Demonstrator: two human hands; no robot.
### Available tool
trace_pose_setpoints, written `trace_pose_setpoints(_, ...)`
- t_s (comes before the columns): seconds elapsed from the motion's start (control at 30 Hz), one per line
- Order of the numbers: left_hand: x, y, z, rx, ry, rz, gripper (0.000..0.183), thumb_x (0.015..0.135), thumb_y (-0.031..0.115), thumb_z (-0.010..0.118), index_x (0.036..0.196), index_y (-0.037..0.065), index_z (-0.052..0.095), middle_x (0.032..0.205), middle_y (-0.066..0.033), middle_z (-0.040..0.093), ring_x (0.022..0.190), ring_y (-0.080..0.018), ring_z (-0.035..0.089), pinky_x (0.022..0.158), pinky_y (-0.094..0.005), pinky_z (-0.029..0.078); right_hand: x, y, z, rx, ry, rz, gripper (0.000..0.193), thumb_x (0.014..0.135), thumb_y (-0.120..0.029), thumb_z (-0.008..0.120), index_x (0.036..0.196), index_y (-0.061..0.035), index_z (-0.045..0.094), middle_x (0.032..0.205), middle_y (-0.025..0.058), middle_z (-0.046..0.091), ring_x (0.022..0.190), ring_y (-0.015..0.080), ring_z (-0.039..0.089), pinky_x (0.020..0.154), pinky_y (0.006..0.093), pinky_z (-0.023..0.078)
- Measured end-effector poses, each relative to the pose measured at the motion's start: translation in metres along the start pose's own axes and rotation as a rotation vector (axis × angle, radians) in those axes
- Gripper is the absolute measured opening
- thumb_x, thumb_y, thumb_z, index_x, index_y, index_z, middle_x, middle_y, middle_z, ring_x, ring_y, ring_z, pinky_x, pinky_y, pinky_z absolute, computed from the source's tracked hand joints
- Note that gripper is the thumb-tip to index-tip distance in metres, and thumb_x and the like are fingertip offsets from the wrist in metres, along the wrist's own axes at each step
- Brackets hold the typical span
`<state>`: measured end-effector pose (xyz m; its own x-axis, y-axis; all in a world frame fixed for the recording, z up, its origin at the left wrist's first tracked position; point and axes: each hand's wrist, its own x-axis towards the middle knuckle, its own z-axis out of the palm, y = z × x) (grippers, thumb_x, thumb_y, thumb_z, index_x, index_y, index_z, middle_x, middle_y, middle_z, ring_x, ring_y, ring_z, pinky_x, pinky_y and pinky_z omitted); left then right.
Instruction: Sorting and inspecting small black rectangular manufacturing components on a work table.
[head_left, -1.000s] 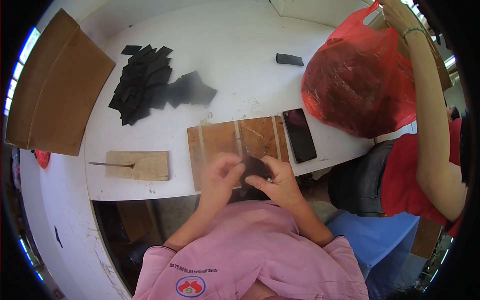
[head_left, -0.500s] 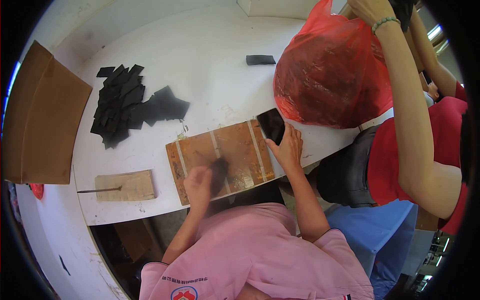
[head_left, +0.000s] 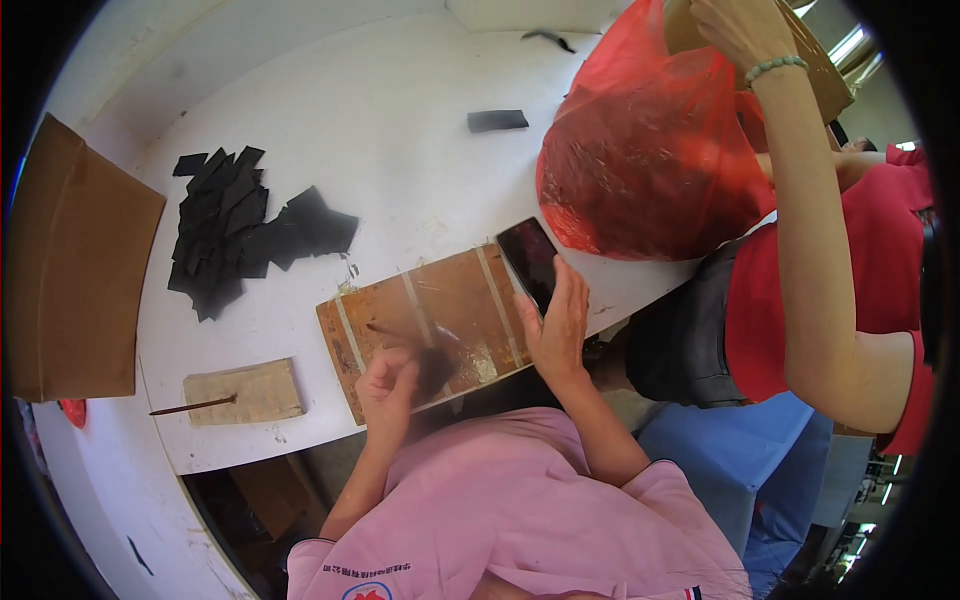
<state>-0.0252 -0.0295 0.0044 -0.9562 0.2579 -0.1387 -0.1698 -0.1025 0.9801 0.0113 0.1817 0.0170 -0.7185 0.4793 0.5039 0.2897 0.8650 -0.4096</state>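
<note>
I see left hand [head_left: 388, 388] pinching dark piece [head_left: 434, 373] over near edge of brown board [head_left: 460, 290]; grip narrow. Right hand [head_left: 558, 325] holds phone [head_left: 528, 258] by opposite edges at board's right end; I cannot tell whether phone is lifted. I advise even pressure on phone edges, dark piece held clear.

On the pink shirt [head_left: 500, 490], a line of dark characters [head_left: 367, 569] is printed; near it, a blue-rimmed red emblem [head_left: 368, 593] is partly seen.
</note>
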Motion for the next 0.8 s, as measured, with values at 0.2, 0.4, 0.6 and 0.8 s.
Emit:
trace_pose_setpoints(0.2,-0.002,0.014,0.011,0.005,-0.107,-0.114,0.006,0.080,0.004,0.055,0.085,0.003,0.058,0.074,-0.0001,0.058,0.060,-0.0027,0.050,0.049,-0.0162,0.041,-0.025,-0.034,-0.026,0.746,-0.417,0.288,0.045,0.073,-0.021,0.064,0.107,0.0029,0.045,0.094,0.0159,0.050,0.091,0.0271,0.050,0.078,0.0346,0.040)
trace_pose_setpoints(0.4,-0.003,0.017,0.017,0.002,-0.127,-0.083,0.007,0.080,0.005,0.056,0.086,0.001,0.057,0.076,-0.0015,0.058,0.066,-0.0057,0.054,0.055,-0.0186,0.045,-0.030,-0.052,-0.032,0.814,-0.644,0.124,0.027,0.071,-0.011,0.064,0.094,0.0005,0.055,0.084,0.0093,0.055,0.075,0.0184,0.055,0.063,0.0270,0.044)
trace_pose_setpoints(0.6,0.001,0.020,0.029,-0.030,-0.172,0.017,0.010,0.080,0.002,0.054,0.089,0.000,0.055,0.082,-0.0037,0.057,0.070,-0.0072,0.054,0.059,-0.0190,0.045,-0.032,-0.058,-0.019,0.816,-0.477,0.145,0.012,0.073,-0.008,0.061,0.080,0.0013,0.058,0.072,0.0090,0.052,0.060,0.0205,0.052,0.053,0.0285,0.041)
trace_pose_setpoints(0.8,-0.008,0.027,0.045,0.048,0.028,0.138,0.018,0.081,0.004,0.054,0.098,0.001,0.048,0.086,-0.0019,0.053,0.068,-0.0044,0.048,0.056,-0.0173,0.041,-0.014,-0.057,-0.027,0.554,-0.308,0.082,0.011,0.065,-0.002,0.065,0.072,-0.0002,0.057,0.067,0.0096,0.053,0.059,0.0237,0.053,0.050,0.0324,0.041)
